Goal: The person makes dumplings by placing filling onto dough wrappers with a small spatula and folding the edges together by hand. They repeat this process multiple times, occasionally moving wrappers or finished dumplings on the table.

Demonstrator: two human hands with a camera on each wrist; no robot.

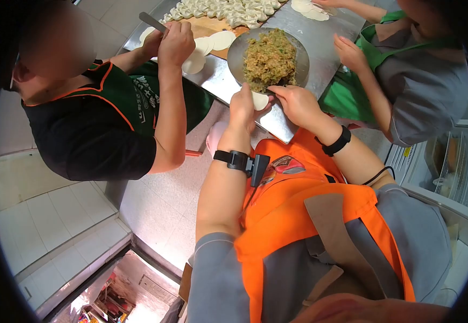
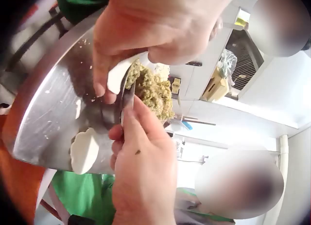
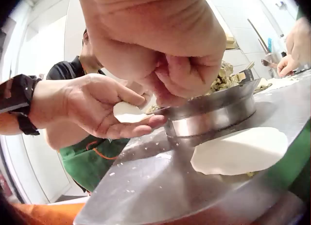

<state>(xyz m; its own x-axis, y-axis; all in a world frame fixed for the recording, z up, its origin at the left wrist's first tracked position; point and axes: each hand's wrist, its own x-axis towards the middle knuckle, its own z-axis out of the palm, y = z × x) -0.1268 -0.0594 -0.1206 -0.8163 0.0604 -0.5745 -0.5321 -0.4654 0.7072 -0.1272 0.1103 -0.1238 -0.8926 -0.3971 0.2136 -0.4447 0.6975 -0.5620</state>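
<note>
A round white dough wrapper (image 1: 259, 100) (image 2: 116, 77) (image 3: 130, 113) lies across the fingers of my left hand (image 1: 243, 107) (image 2: 155, 25) (image 3: 99, 106), its thumb at the wrapper's edge. My right hand (image 1: 301, 109) (image 2: 146, 162) (image 3: 160, 45) grips a thin metal tool (image 2: 127, 98) close beside the wrapper; green-brown filling shows at the tool's tip in the left wrist view. Just beyond both hands stands a metal bowl (image 1: 236, 59) (image 3: 214, 113) heaped with filling (image 1: 271, 56) (image 2: 155, 91). My right hand's curled fingers hide most of the tool in the right wrist view.
Another wrapper (image 2: 84, 151) (image 3: 238, 151) lies on the metal table (image 1: 325, 48) (image 3: 146, 191). Many shaped dumplings (image 1: 223, 12) and flat wrappers (image 1: 222, 40) are at the back left. One person (image 1: 99, 113) works at left, another (image 1: 417, 81) at right.
</note>
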